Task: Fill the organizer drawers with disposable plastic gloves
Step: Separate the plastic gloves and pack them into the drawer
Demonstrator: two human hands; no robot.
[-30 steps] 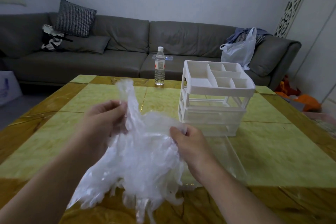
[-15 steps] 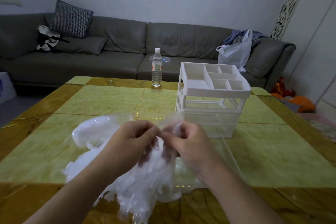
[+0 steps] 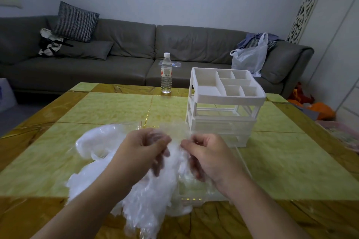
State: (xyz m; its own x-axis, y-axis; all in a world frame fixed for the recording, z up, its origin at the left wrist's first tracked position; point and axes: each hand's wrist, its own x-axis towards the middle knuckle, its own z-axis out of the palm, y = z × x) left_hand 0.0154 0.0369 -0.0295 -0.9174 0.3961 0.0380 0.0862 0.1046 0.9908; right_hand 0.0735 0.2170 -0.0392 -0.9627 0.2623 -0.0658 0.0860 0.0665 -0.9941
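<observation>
A heap of thin clear plastic gloves lies on the yellow-green table in front of me. My left hand and my right hand are side by side above the heap, and each pinches the top edge of one glove between thumb and fingers. A clear pulled-out drawer lies on the table under my right hand, partly hidden by gloves. The white organizer stands just beyond my right hand, with an empty slot under its divided top tray.
A water bottle stands at the table's far edge, left of the organizer. Behind it runs a grey sofa with cushions and a white plastic bag. Orange items lie on the floor to the right.
My hands came together over the heap from being held apart. The raised bunch of gloves dropped back onto the table, and both hands now pinch one glove's edge.
</observation>
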